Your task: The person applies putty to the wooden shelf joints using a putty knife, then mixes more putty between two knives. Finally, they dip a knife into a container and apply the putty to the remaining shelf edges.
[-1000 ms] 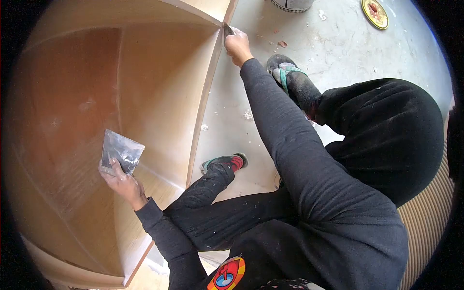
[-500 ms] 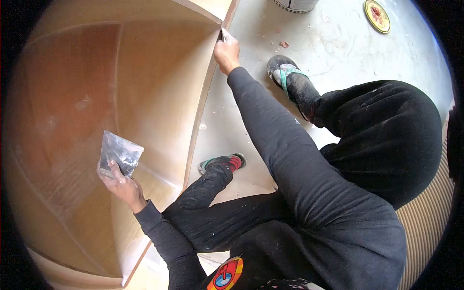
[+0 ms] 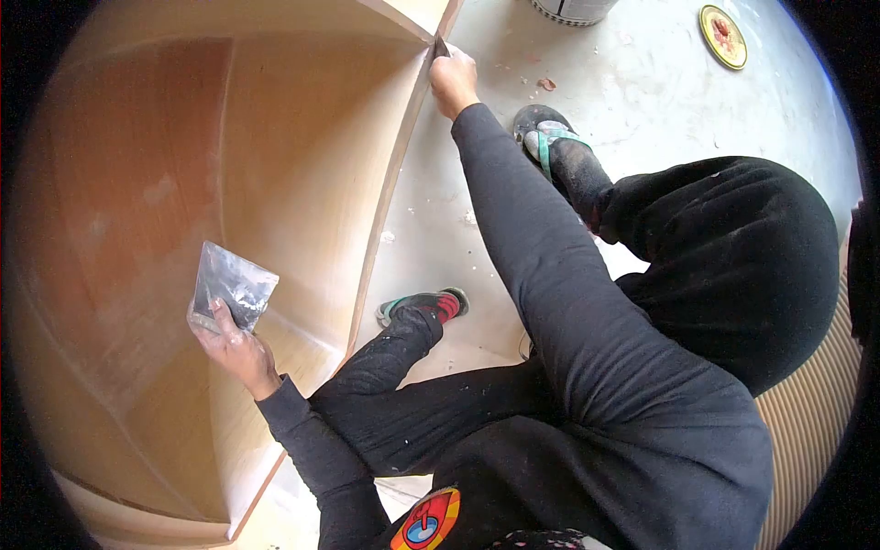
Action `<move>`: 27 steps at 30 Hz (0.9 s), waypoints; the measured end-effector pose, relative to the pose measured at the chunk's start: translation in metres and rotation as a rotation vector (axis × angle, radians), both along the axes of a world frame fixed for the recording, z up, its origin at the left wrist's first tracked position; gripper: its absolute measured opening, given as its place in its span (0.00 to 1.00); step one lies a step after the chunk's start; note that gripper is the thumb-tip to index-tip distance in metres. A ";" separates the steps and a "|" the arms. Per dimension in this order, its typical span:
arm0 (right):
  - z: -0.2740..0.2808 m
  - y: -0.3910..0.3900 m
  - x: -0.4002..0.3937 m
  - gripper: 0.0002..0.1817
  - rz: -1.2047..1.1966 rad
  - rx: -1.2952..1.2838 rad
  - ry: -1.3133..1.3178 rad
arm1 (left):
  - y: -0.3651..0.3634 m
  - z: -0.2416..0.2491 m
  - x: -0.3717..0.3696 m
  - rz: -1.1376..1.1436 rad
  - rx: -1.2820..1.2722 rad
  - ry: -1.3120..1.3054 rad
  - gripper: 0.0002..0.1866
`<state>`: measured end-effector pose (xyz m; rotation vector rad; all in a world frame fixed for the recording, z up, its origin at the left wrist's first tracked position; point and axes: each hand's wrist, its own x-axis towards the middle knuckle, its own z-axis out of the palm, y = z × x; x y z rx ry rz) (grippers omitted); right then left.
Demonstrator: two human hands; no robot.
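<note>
My left hand (image 3: pixel 236 352) grips a flat square metal plate (image 3: pixel 234 280) with pale filler smeared on it, thumb on top. It is held over the inside of a wooden cabinet-like box (image 3: pixel 298 156). Farther off, my right hand (image 3: pixel 455 85) is closed around a dark, thin putty knife (image 3: pixel 441 48). The blade points away from me, its tip right at the box's front edge near a corner where panels meet. My fingers hide most of the knife's handle.
On the pale floor stand a bucket (image 3: pixel 575 9) and a round yellow-rimmed lid (image 3: pixel 723 37) with reddish paste on it. Crumbs of filler (image 3: pixel 546 84) lie about. My sandalled feet are beside the box, and ribbed corrugated material (image 3: pixel 802 426) is at the right.
My right hand has shifted slightly away and to the right with the putty knife, which now shows more clearly past the edge. The plate in my left hand has moved slightly right.
</note>
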<state>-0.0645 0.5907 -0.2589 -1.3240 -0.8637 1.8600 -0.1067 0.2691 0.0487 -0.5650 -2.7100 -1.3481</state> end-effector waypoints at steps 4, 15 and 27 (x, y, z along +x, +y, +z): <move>-0.019 -0.017 -0.007 0.24 0.035 0.103 -0.043 | 0.007 0.002 0.004 0.012 0.000 -0.008 0.19; -0.026 -0.006 0.018 0.21 0.131 0.006 0.130 | -0.001 0.002 -0.002 -0.030 -0.064 0.040 0.17; -0.027 -0.007 0.023 0.22 0.189 0.210 0.105 | 0.002 0.005 -0.003 -0.028 -0.016 -0.027 0.18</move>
